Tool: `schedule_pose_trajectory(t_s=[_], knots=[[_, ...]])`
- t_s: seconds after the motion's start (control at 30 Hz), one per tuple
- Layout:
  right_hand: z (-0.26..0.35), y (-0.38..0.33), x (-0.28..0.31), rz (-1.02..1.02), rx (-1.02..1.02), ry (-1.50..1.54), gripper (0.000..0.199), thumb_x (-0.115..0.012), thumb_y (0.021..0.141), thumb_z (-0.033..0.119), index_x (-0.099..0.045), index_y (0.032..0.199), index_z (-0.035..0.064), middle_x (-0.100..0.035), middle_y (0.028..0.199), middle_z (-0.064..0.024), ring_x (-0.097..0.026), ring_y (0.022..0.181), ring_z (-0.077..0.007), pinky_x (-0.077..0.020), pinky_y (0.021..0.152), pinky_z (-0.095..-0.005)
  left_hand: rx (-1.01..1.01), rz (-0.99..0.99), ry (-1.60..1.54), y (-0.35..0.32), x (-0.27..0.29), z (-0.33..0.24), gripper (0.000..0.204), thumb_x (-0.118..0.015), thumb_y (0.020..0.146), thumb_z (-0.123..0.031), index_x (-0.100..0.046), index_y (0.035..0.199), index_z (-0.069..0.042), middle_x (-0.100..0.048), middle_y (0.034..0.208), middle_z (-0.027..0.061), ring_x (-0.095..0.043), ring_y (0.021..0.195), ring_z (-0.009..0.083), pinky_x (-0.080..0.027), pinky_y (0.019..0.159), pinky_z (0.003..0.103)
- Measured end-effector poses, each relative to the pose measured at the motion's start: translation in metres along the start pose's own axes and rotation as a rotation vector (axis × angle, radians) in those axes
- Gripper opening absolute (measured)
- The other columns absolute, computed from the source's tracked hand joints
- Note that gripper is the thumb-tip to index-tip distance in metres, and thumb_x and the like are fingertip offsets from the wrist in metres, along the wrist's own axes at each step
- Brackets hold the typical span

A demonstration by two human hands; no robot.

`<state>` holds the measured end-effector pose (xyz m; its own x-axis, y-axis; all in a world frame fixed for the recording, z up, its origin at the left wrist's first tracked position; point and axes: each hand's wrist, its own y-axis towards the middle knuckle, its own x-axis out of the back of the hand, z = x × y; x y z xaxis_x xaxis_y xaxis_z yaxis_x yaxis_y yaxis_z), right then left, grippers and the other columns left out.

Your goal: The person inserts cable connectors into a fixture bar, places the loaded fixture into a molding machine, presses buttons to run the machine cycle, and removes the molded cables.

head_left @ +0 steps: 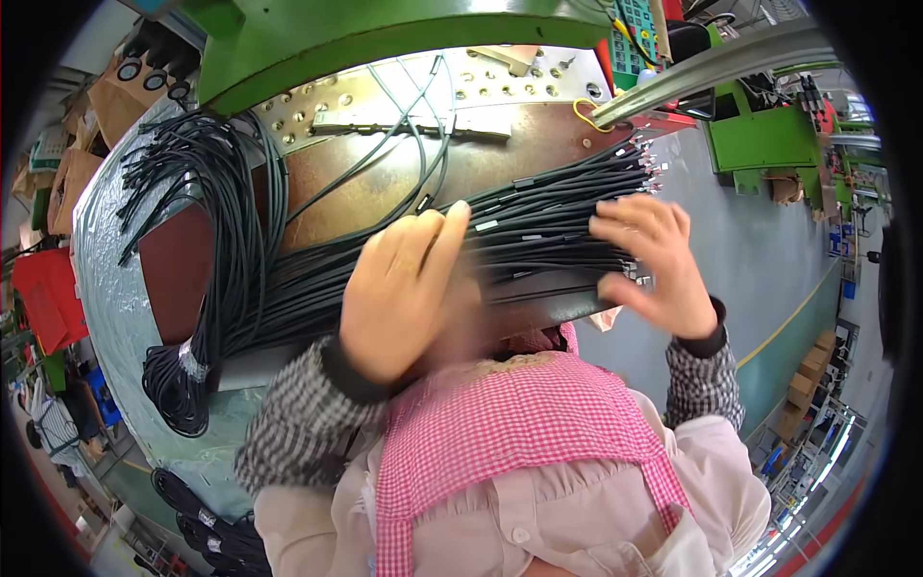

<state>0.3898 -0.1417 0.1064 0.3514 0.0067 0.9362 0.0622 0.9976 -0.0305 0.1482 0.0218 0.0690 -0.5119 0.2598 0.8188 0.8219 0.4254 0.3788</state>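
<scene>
Left hand (404, 293) laid flat, fingers together, pinning the black cables (538, 226) beneath. Right hand (649, 264) spread, fingertips at the plug ends (639, 168), apparently levelling them. Workbench (336, 183) underneath.

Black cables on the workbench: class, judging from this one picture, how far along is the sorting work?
Done, it seems: one coiled bundle hangs tied at the bench's left edge. In hand: the left hand and right hand rest on a flat row of black cables with connector ends lined up at the right. Left: a loose heap sprawls untied at the left.
</scene>
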Motion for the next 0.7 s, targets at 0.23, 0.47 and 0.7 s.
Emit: schedule_pose_trajectory(t_s=[0.23, 0.47, 0.7], knots=[[-0.01, 0.043, -0.008, -0.245, 0.066, 0.016, 0.026, -0.068, 0.082, 0.017, -0.067, 0.107, 0.0076, -0.062, 0.111, -0.0071, -0.056, 0.103, -0.0276, -0.0426, 0.091, -0.0381, 0.085, 0.088, -0.318, 0.026, -0.023, 0.025, 0.013, -0.064, 0.084, -0.009, -0.061, 0.091, 0.001, -0.054, 0.082, 0.0134, -0.057, 0.077, 0.0268, -0.045, 0.069, 0.033], [0.002, 0.061, -0.013, -0.337, 0.172, 0.09, 0.021, -0.064, 0.086, 0.018, -0.068, 0.102, 0.0056, -0.063, 0.111, -0.0083, -0.056, 0.104, -0.029, -0.0425, 0.095, -0.0412, 0.388, 0.244, -0.706, 0.031, -0.002, 0.029, 0.014, -0.064, 0.085, -0.006, -0.061, 0.093, 0.005, -0.05, 0.077, 0.0034, -0.047, 0.072, 0.0099, -0.038, 0.067, 0.023], [-0.015, 0.061, -0.019, -0.514, 0.068, -0.26, 0.038, -0.061, 0.064, -0.001, -0.066, 0.101, 0.0083, -0.056, 0.083, -0.0055, -0.055, 0.087, -0.0263, -0.0457, 0.086, -0.0404, 0.447, 0.386, -0.767, 0.031, 0.023, 0.019, 0.019, -0.06, 0.089, -0.01, -0.06, 0.101, 0.004, -0.061, 0.081, 0.0066, -0.058, 0.072, 0.0127, -0.047, 0.067, 0.025]])
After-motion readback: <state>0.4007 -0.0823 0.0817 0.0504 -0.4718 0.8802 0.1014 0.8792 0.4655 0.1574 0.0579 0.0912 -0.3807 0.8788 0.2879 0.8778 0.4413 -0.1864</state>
